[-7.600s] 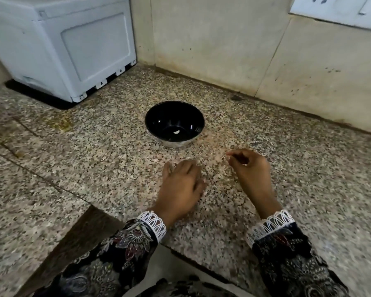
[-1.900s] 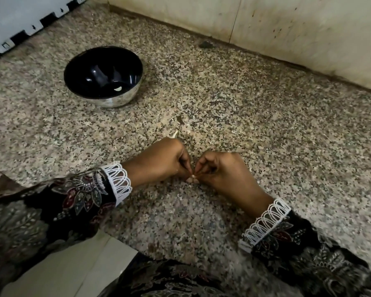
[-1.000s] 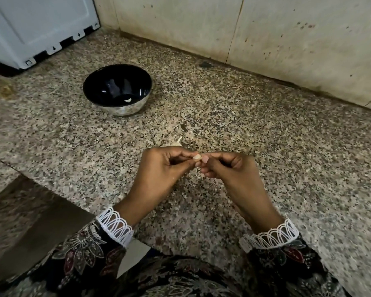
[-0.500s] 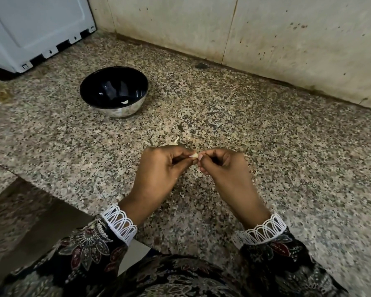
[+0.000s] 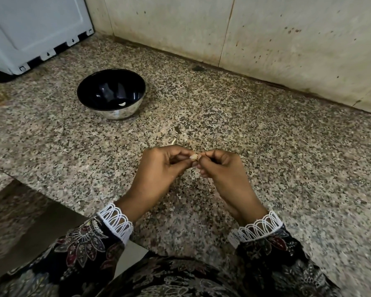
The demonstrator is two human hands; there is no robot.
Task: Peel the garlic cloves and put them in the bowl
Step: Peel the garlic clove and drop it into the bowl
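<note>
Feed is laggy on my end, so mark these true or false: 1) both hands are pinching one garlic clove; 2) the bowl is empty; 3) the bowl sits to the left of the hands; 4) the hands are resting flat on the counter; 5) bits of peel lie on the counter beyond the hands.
1) True: the left hand and right hand pinch the garlic clove between them.
2) False: the bowl holds one pale peeled clove.
3) True: it stands farther back and left.
4) False: fingers are curled, not flat on the counter.
5) True: a scrap of peel lies there.
</note>
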